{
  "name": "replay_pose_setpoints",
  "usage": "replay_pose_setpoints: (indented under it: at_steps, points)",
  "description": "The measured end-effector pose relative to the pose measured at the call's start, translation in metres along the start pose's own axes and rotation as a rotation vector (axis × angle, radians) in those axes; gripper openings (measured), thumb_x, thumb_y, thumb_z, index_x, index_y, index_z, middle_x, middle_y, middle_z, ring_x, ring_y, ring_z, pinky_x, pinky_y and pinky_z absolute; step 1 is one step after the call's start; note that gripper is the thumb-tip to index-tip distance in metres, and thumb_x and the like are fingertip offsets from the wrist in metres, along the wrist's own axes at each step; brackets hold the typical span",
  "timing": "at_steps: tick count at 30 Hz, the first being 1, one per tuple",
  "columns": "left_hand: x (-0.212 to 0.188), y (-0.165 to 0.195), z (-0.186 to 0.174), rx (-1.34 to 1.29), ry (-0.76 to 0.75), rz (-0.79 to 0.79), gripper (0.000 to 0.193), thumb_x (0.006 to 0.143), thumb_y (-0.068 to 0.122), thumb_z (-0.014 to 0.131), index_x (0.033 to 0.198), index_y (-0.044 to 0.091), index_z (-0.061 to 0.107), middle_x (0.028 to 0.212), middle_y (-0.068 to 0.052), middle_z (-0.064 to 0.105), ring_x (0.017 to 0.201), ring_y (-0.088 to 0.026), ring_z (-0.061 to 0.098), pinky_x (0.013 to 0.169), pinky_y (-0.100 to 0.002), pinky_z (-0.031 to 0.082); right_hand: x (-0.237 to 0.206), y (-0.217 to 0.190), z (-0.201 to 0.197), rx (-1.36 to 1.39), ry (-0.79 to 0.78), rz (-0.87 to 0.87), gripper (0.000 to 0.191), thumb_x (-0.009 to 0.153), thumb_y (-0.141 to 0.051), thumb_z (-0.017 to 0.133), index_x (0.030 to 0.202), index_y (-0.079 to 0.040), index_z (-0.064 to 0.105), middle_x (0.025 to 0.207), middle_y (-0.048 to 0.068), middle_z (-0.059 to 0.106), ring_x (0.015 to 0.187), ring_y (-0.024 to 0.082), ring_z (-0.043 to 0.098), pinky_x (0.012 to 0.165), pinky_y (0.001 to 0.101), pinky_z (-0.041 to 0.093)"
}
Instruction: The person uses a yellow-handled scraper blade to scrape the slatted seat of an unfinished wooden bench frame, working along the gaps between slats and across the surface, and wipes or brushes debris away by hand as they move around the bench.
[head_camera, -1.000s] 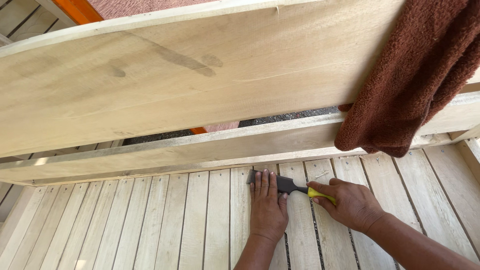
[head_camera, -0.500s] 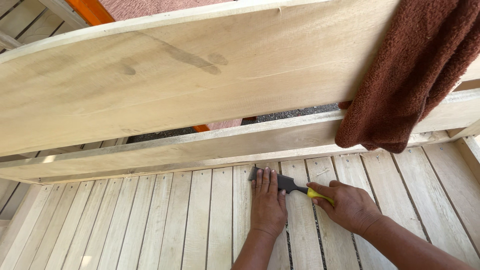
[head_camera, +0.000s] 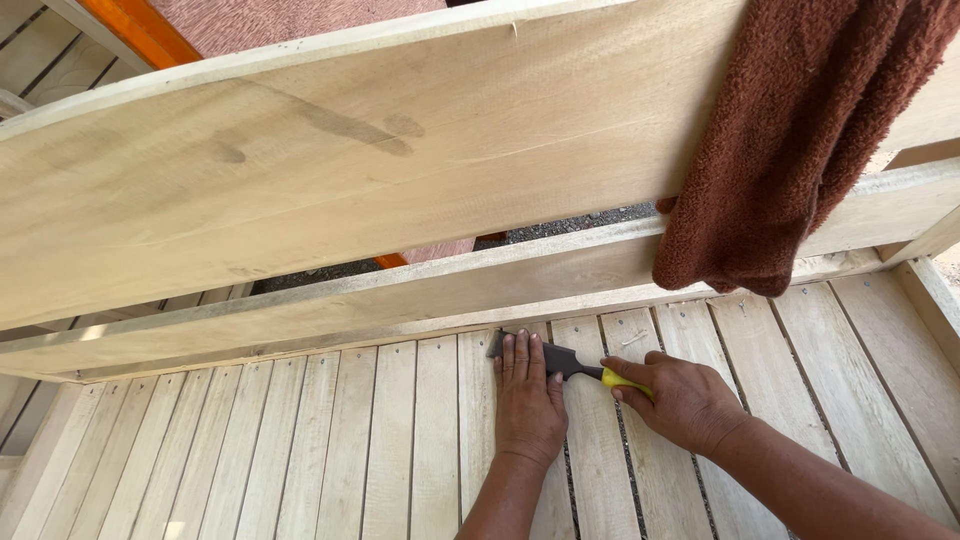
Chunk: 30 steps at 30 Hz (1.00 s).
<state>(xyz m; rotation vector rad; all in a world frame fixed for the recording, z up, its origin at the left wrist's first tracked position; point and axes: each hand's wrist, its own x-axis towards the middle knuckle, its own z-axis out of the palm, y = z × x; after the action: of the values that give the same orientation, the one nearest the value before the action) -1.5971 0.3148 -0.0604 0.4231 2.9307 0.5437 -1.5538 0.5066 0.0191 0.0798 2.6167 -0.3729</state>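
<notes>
The right hand (head_camera: 685, 400) has its fingers clenched round the yellow handle of a scraper (head_camera: 560, 360), low and right of centre. The left hand (head_camera: 528, 400) lies flat, fingers released and straight, pressing the scraper's dark blade onto the pale wooden slats (head_camera: 340, 450). A brown towel (head_camera: 790, 150) hangs over the broad board (head_camera: 350, 170) at the upper right.

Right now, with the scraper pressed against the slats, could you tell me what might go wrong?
1. The left hand lies flat over the blade of the scraper; a slip could nick its fingers.
2. The blade sits near a gap between the wooden slats, so it might catch there and gouge the wood.
3. The brown towel hangs over the backrest board just above the right hand and could drop onto the work.
</notes>
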Motion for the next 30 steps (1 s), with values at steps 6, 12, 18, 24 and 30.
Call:
replay_pose_setpoints:
  at_steps: [6,12,18,24,30]
  points:
    - [-0.011,0.007,-0.001,-0.004,0.008,-0.034,0.064,0.106,0.034,0.035,0.159,0.003,0.019,0.169,-0.015,0.015,0.157,-0.029,0.004,0.126,-0.044,0.003,-0.007,0.003,-0.004,0.005,0.019,-0.031,0.05,0.099,-0.053,0.047,0.147,-0.043,0.048,0.107,0.001,0.068,0.092,0.011,0.071,0.09,0.0293,0.061]
    - [-0.058,0.013,0.001,0.028,-0.048,-0.087,0.066,0.107,0.033,0.034,0.16,0.001,0.009,0.169,-0.018,0.006,0.157,-0.03,-0.004,0.125,-0.044,0.0,-0.016,0.015,0.004,-0.002,-0.032,-0.109,0.048,0.096,-0.056,0.051,0.143,-0.045,0.053,0.109,0.002,0.069,0.094,0.013,0.073,0.093,0.0316,0.06]
    - [-0.086,0.03,-0.007,-0.011,-0.186,-0.158,0.069,0.107,0.033,0.035,0.161,0.002,0.004,0.171,-0.017,-0.002,0.158,-0.03,-0.009,0.126,-0.045,-0.003,-0.024,0.026,0.007,-0.025,0.017,-0.2,0.051,0.095,-0.059,0.05,0.145,-0.048,0.057,0.118,0.006,0.067,0.097,0.017,0.073,0.094,0.0355,0.059]
    - [-0.076,0.03,-0.01,0.008,-0.155,-0.091,0.069,0.107,0.032,0.035,0.16,0.001,0.005,0.17,-0.018,-0.001,0.157,-0.032,-0.009,0.125,-0.046,-0.003,-0.036,0.019,0.005,-0.047,-0.045,-0.092,0.052,0.096,-0.058,0.046,0.146,-0.048,0.051,0.11,0.001,0.068,0.093,0.013,0.074,0.092,0.031,0.062]
    - [-0.049,0.023,-0.007,-0.048,-0.082,-0.058,0.064,0.106,0.03,0.036,0.16,0.004,0.013,0.171,-0.013,0.007,0.158,-0.028,-0.002,0.127,-0.043,0.001,-0.03,0.016,0.007,0.0,0.009,-0.038,0.05,0.096,-0.057,0.048,0.144,-0.045,0.051,0.105,0.001,0.069,0.091,0.013,0.074,0.092,0.0318,0.061]
